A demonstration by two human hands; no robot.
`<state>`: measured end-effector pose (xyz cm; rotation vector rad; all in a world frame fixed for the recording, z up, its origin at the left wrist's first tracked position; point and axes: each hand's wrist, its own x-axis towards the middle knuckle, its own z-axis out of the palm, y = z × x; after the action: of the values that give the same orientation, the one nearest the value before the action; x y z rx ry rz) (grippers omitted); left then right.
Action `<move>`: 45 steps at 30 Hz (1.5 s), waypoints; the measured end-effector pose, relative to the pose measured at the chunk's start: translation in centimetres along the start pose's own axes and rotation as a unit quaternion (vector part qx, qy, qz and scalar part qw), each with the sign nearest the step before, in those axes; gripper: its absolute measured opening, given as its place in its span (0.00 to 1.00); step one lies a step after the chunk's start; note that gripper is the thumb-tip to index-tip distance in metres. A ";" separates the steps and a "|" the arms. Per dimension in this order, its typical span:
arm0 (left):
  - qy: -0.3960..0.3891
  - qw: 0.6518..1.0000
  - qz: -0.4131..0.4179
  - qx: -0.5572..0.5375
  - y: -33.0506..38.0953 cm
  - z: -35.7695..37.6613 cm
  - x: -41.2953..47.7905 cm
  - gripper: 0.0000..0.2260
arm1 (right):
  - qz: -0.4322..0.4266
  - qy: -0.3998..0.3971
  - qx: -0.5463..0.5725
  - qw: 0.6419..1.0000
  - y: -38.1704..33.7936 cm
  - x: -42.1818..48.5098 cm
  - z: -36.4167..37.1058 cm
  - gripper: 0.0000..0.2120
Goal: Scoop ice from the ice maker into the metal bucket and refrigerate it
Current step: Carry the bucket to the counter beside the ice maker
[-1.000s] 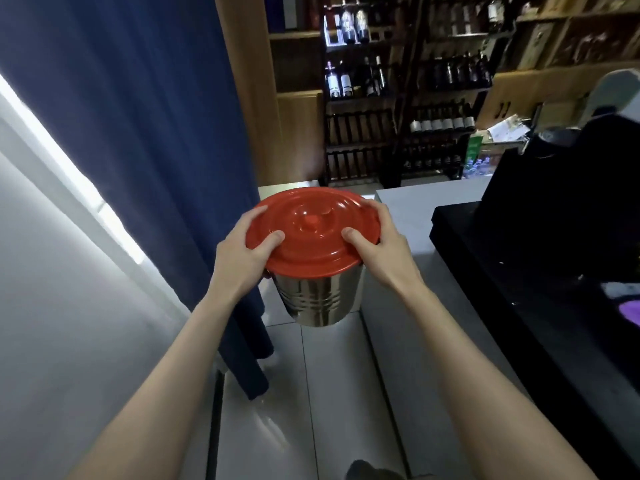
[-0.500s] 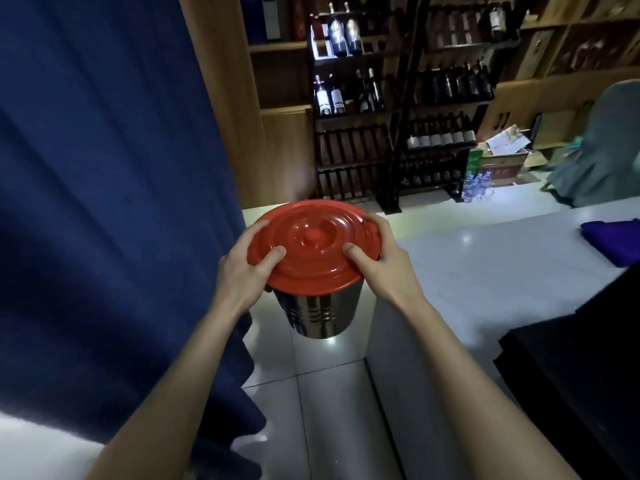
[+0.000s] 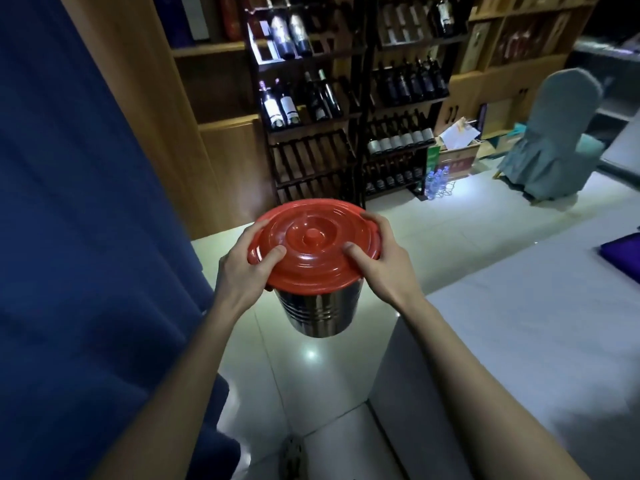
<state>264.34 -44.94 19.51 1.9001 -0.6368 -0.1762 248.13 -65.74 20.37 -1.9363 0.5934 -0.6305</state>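
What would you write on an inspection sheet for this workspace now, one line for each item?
Surface: pale grey counter at right; glossy tiled floor below.
Job's things: shiny ribbed metal bucket carried in the air, red round plastic lid sitting on it.
Clutter: purple cloth on the counter, far right.
Grippers: left hand and right hand grip the lid's rim, thumbs on top.
Cables: nothing seen.
Surroundings: dark blue curtain at left; dark wine rack with bottles; grey covered chair.
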 end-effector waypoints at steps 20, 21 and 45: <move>-0.193 0.977 0.091 -0.018 -0.2 13.5 33.0 0.27 | 0.099 0.199 -0.043 0.974 6.2 22.8 -2.5 0.29; -0.192 0.976 0.098 -0.019 -0.1 14.6 34.7 0.27 | 0.102 0.203 -0.042 0.973 6.9 24.5 -2.9 0.30; -0.393 0.892 0.210 -0.073 10.7 47.5 62.7 0.30 | 0.181 0.401 -0.079 0.894 17.4 47.4 -20.7 0.35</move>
<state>294.46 -118.41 19.90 1.4550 -1.5132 -0.7113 267.69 -116.72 20.92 -1.5815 1.5197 -1.1656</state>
